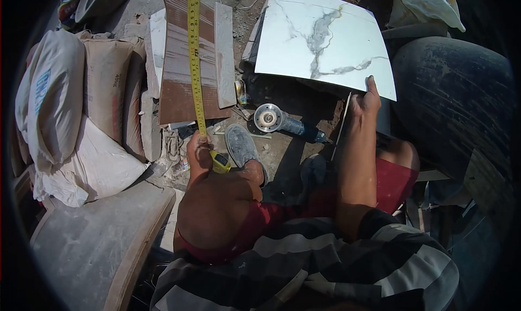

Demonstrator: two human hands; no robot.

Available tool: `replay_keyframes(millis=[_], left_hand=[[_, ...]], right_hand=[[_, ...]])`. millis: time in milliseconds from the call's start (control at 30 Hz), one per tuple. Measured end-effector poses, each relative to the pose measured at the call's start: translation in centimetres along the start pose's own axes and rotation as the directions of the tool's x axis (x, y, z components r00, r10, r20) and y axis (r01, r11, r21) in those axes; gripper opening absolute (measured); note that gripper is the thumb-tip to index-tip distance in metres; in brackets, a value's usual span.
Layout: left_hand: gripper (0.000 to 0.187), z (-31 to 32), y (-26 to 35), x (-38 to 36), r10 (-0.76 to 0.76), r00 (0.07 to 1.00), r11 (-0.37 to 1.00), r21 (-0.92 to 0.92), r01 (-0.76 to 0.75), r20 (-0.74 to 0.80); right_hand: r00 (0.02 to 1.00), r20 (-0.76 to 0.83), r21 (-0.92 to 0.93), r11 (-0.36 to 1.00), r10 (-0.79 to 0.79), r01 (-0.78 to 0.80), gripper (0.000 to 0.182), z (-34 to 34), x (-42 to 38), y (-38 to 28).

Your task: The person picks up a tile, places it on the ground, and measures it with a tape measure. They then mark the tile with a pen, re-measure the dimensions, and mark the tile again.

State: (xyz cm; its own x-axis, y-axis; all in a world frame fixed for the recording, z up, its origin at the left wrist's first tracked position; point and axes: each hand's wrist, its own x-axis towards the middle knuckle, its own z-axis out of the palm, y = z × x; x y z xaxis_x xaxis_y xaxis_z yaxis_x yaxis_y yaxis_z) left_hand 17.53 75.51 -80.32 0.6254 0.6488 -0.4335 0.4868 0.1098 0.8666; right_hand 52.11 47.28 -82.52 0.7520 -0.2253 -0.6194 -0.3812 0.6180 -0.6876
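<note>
My left hand (199, 151) is closed on the yellow tape measure (220, 162); its blade (195, 67) runs out away from me over a brown tile (179, 67), which lies back side up. My right hand (367, 101) grips the near edge of a white marble-patterned tile (325, 39), the thumb on its top face. A thin dark rod or edge extends down beside the right wrist; what it belongs to I cannot make out. Between the hands, an angle grinder (290, 125) lies on the ground with its disc facing up.
Filled sacks (103, 88) stand at the left, above a grey board (103, 240). A narrow grey strip (224, 56) lies beside the brown tile. A big dark rounded container (456, 94) is at the right. My sandalled foot (242, 145) rests near the grinder.
</note>
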Motion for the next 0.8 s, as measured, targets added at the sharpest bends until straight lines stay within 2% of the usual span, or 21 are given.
replay_keyframes(millis=[100, 133, 200, 267, 367, 433, 467, 533, 600, 667, 733, 767, 800], left_hand=[[0.052, -0.5, 0.9, -0.5, 0.037, 0.999, 0.998, 0.048, -0.036, -0.012], [0.052, -0.7, 1.7, -0.7, 0.091, 0.996, 0.992, 0.084, -0.090, 0.000], [0.052, -1.0, 2.1, -0.7, 0.147, 0.989, 0.982, 0.116, -0.148, 0.017], [0.052, -1.5, 1.7, -0.8, 0.193, 0.981, 0.973, 0.127, -0.194, 0.017], [0.052, -1.4, 2.5, -0.6, 0.140, 0.990, 0.985, 0.106, -0.139, 0.000], [0.052, -1.5, 2.5, -0.6, 0.118, 0.993, 0.990, 0.083, -0.115, -0.021], [0.052, -1.5, 2.6, -0.4, 0.122, 0.992, 0.990, 0.074, -0.119, -0.026], [0.053, -1.7, 2.7, -0.5, 0.137, 0.990, 0.989, 0.052, -0.136, -0.018], [0.054, -1.8, 2.6, -0.4, 0.146, 0.989, 0.989, 0.030, -0.145, -0.025], [0.055, -2.2, 2.1, -0.5, 0.069, 0.997, 0.998, 0.006, -0.068, -0.041], [0.055, -2.8, 0.8, -0.7, 0.063, 0.997, 0.998, -0.017, -0.064, -0.034], [0.054, -2.5, 1.0, -1.1, 0.051, 0.997, 0.999, 0.001, -0.051, -0.053], [0.053, -2.5, 0.9, -1.5, 0.040, 0.996, 0.999, 0.018, -0.039, -0.075]], right_hand=[[0.954, 0.219, -0.161, 0.956, -0.205, 0.243, 0.028, 3.7, -0.6, -5.1], [0.919, 0.290, -0.186, 0.927, -0.266, 0.327, 0.028, 4.6, -0.8, -6.7], [0.838, 0.467, -0.219, 0.881, -0.283, 0.420, 0.029, 5.2, 0.5, -10.5], [0.741, 0.579, -0.287, 0.766, -0.340, 0.576, 0.037, 7.0, 0.0, -14.0], [0.719, 0.610, -0.351, 0.699, -0.334, 0.623, 0.039, 10.9, -0.7, -18.7], [0.666, 0.712, -0.477, 0.543, -0.223, 0.691, 0.046, 14.1, 0.4, -21.2], [0.658, 0.719, -0.472, 0.538, -0.224, 0.699, 0.046, 16.1, 0.0, -21.1], [0.600, 0.799, -0.566, 0.282, -0.043, 0.774, 0.054, 19.3, -0.3, -20.2], [0.525, 0.846, -0.529, 0.023, 0.090, 0.848, 0.058, 22.3, 1.0, -18.1], [0.660, 0.742, -0.657, -0.324, -0.118, 0.681, 0.048, 23.5, -3.4, -14.0], [0.576, 0.780, -0.541, -0.198, 0.245, 0.817, 0.051, 25.4, 4.7, -11.8], [0.383, 0.827, -0.421, 0.004, 0.412, 0.907, 0.053, 25.8, 9.7, -10.3], [0.146, 0.814, -0.349, 0.273, 0.562, 0.896, 0.055, 26.2, 14.6, -8.8]])
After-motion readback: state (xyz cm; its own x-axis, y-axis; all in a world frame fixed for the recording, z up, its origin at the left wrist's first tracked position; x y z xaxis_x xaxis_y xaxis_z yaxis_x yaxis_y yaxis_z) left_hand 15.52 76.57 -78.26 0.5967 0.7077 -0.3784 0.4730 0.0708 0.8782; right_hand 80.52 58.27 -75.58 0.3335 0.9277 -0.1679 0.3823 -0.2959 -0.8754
